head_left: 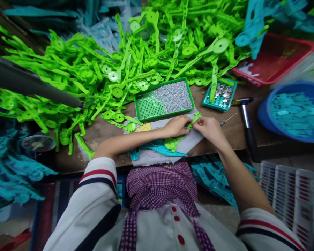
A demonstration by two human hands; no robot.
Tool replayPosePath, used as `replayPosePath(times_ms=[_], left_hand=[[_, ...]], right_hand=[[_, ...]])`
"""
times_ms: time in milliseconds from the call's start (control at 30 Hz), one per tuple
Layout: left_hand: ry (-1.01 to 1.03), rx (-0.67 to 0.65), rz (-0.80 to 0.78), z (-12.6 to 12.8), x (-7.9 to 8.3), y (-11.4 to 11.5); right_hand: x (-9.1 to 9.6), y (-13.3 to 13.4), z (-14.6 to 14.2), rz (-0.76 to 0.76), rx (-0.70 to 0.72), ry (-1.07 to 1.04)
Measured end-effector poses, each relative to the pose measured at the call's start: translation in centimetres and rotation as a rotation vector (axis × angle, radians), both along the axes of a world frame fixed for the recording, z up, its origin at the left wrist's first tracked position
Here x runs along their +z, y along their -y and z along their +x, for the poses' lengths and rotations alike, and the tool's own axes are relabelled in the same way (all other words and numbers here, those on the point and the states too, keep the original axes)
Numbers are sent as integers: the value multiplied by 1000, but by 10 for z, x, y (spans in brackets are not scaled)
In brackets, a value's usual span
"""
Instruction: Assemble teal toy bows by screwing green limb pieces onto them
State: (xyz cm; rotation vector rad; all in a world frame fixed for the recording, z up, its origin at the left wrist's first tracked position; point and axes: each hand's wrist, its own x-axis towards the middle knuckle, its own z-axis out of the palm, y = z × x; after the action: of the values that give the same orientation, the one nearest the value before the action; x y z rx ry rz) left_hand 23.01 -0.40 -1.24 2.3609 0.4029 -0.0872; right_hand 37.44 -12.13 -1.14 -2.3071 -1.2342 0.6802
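Observation:
My left hand (178,126) is closed around a bright green plastic arm with a round disc (170,143) at its lower end. At the upper end of that part, my right hand (207,127) is pinched; whether a small piece sits between its fingertips is too small to tell. Under both hands lies a pale cloth (157,158) at the table's near edge. A teal plastic part (164,150) rests on the cloth, below the green one. A yellow piece (144,127) lies by my left forearm. Just beyond my hands stands a green tray (138,113) of small silvery pieces.
A large heap of green plastic parts (146,59) covers the table's back. To the right are a small teal tray (208,105) of metal discs, a screwdriver (229,119), a hammer (247,122), a red basin (285,59) and a blue bucket (265,115). A grey bar (34,82) juts in from the left.

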Motion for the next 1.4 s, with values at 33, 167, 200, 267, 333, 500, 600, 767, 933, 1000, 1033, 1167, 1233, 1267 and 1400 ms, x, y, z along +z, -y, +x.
replayPosePath(times_ms=[33, 167, 200, 267, 333, 500, 600, 767, 933, 1000, 1033, 1167, 1233, 1267, 1400], left_hand=[[5, -8, 0, 0, -1, 0], [18, -19, 2, 0, 0, -1], [14, -22, 0, 1, 1, -2], [-5, -30, -14, 1, 4, -3], [-28, -43, -46, 3, 9, -5], [-94, 30, -137, 5, 20, -12], [-141, 130, -144, 1, 24, -12], [-66, 86, 168, -10, 26, 12], [-51, -89, 246, -19, 22, 47], [-67, -16, 152, -21, 21, 49], [-73, 42, 105, -22, 22, 47], [-113, 211, -130, -21, 26, 29], [-155, 264, -308, -16, 27, 23], [-169, 282, -374, -13, 26, 23], [-108, 169, -243, -8, 24, 32]], right_hand=[[0, 1, 2, 1, 18, -8], [-2, 5, 13, 99, 163, -17], [-3, 5, 17, 137, 224, -12], [-5, 4, 26, 181, 353, 3], [-5, 0, 34, 153, 447, 15], [-7, -9, 43, 62, 499, 10], [-10, -10, 42, 74, 481, -1], [-15, -11, 44, 97, 477, -17], [-16, -14, 47, 86, 487, -31], [-17, -14, 46, 90, 471, -11], [-17, -13, 45, 92, 465, 0], [-18, -12, 43, 81, 454, 22], [-18, -13, 44, 74, 450, 18], [-18, -13, 45, 77, 450, 11], [-18, -16, 48, 124, 470, -35]])
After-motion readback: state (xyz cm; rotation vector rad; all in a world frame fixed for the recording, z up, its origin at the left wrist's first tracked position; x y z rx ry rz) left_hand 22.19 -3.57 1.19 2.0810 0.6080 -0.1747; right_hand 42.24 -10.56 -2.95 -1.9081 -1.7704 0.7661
